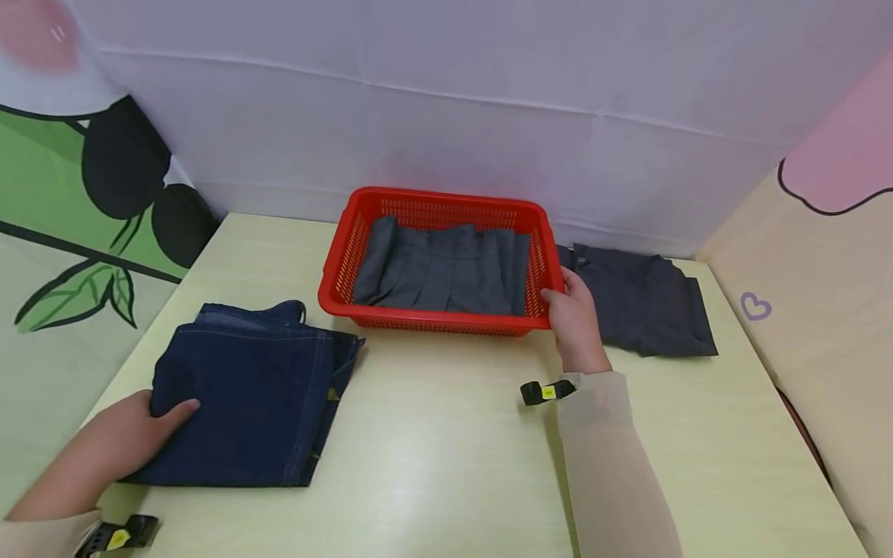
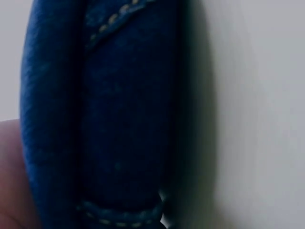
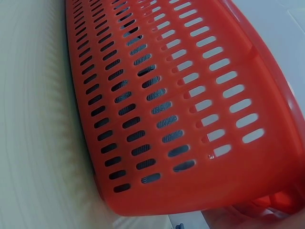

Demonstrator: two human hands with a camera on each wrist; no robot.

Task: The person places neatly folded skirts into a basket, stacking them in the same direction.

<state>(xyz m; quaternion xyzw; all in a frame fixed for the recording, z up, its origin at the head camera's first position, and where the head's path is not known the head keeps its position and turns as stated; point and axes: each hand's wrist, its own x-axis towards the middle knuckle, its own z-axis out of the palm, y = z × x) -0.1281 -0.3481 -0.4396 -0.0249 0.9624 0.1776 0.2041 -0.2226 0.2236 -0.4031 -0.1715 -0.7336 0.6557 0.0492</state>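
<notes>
A red plastic basket [image 1: 446, 319] with slotted walls sits at the back middle of the table; a folded grey pleated garment [image 1: 446, 267] lies inside. My right hand [image 1: 577, 322] grips the basket's right end, thumb over the rim. In the right wrist view the basket wall [image 3: 157, 109] fills most of the picture. At the left, my left hand [image 1: 136, 434] holds the left edge of folded dark blue jeans [image 1: 240, 395], thumb on top and the other fingers hidden beneath. The left wrist view shows the denim edge [image 2: 126, 119] close up, with stitching.
Folded dark grey trousers [image 1: 645, 302] lie right of the basket, partly behind my right hand. The pale wooden table [image 1: 432, 442] meets a hanging cloth [image 1: 446, 116] at the back. Printed cloth walls stand at both sides.
</notes>
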